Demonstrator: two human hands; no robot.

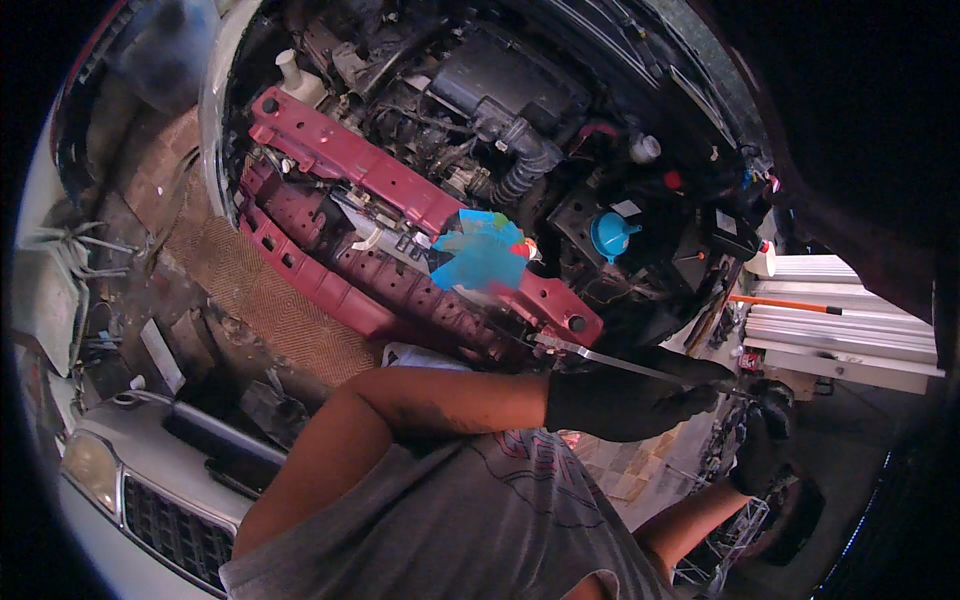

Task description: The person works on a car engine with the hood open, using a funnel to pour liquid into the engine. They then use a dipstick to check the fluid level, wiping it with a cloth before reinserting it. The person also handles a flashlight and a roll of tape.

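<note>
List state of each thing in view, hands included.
left hand: black glove, closed around the metal strip
right hand: black glove, at the strip's far end, grip unclear
metal strip: long, flat, held across the red front panel's edge
red front panel: bare, bumper off
blue funnel: seated upright in engine bay
bonnet: raised

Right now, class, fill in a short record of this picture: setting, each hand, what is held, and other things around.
setting: open engine bay of a car with its front taken off, red crossmember bare
left hand: black glove, gripping a long flat metal bar
right hand: black glove, closed at the bar's far end
near the bar: blue funnel in the engine bay
lower left: detached silver bumper with grille
right side: stacked white panels
</note>
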